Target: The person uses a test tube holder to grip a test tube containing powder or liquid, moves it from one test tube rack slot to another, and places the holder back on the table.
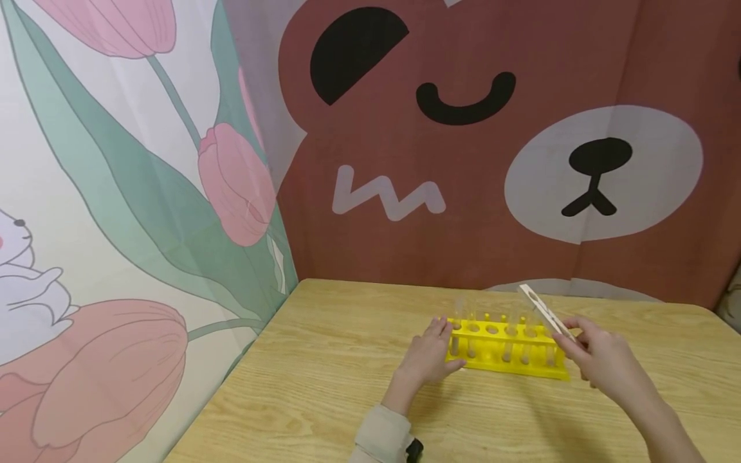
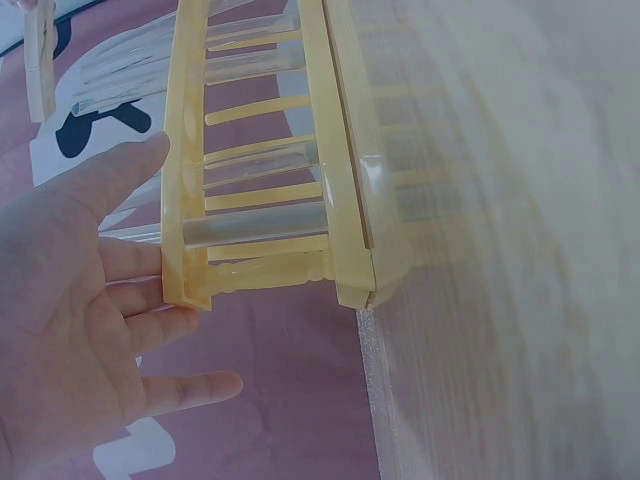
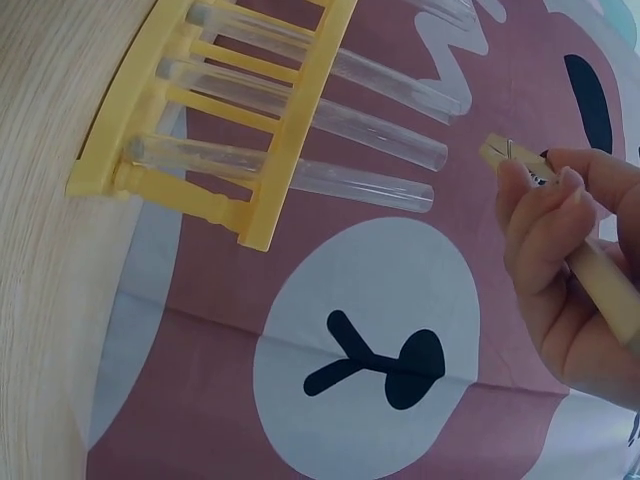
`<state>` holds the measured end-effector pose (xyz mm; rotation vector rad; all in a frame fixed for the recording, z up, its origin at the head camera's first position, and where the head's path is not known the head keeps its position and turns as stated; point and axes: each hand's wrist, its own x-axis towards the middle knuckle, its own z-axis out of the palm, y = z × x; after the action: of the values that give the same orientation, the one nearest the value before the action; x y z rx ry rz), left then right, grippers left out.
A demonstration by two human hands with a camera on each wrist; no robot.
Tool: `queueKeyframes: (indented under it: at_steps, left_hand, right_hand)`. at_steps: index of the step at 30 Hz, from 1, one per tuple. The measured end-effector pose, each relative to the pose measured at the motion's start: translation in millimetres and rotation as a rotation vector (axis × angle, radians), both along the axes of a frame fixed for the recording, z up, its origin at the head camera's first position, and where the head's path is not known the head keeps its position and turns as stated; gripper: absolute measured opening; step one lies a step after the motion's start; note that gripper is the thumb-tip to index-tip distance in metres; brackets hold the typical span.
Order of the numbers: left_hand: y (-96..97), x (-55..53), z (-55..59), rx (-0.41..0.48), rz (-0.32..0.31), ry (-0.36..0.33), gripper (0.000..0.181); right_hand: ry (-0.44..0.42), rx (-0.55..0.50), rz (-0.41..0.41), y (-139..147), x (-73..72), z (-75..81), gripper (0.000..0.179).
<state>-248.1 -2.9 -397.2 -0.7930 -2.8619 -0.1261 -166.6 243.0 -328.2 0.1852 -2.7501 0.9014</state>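
Note:
A yellow test tube rack (image 1: pixel 509 370) stands on the table with several clear test tubes (image 3: pixel 375 135) upright in its holes. At its left end my left hand (image 1: pixel 428 357) holds the top bar; in the left wrist view the thumb lies over the bar's front and the fingers reach behind its end, with the little finger stretched out. My right hand (image 1: pixel 604 357) grips a wooden test tube clamp (image 1: pixel 544 308), raised and tilted over the rack's right end. A metal spring (image 3: pixel 510 148) shows on the clamp, and no tube is in its tip.
The light wooden table (image 1: pixel 301 373) carries the rack towards its far side. Behind it hangs a cloth with a brown bear (image 1: pixel 370 244), and a tulip-patterned cloth (image 1: pixel 139 244) runs along the left edge.

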Motion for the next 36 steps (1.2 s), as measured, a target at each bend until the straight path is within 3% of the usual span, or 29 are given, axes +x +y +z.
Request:
queueKeyframes:
  at_steps: [15, 22, 29, 36]
  left_hand:
    - [0.9, -0.3, 0.0, -0.020, 0.000, 0.010, 0.073]
    - [1.4, -0.8, 0.3, -0.017, 0.007, -0.005, 0.072]
    - [1.7, -0.8, 0.4, -0.025, 0.006, -0.002, 0.072]
    - [1.1, -1.4, 0.6, -0.028, 0.002, 0.010, 0.073]
  right_hand:
    - [-0.008, 0.037, 0.008, 9.9, 0.1, -1.6, 0.037]
    - [0.031, 0.040, 0.018, 17.3, 0.1, -2.1, 0.034]
    - [-0.006, 0.029, 0.015, 20.2, -0.4, -0.2, 0.041]
    - [-0.023, 0.009, 0.012, 21.4, -1.1, -1.4, 0.036]
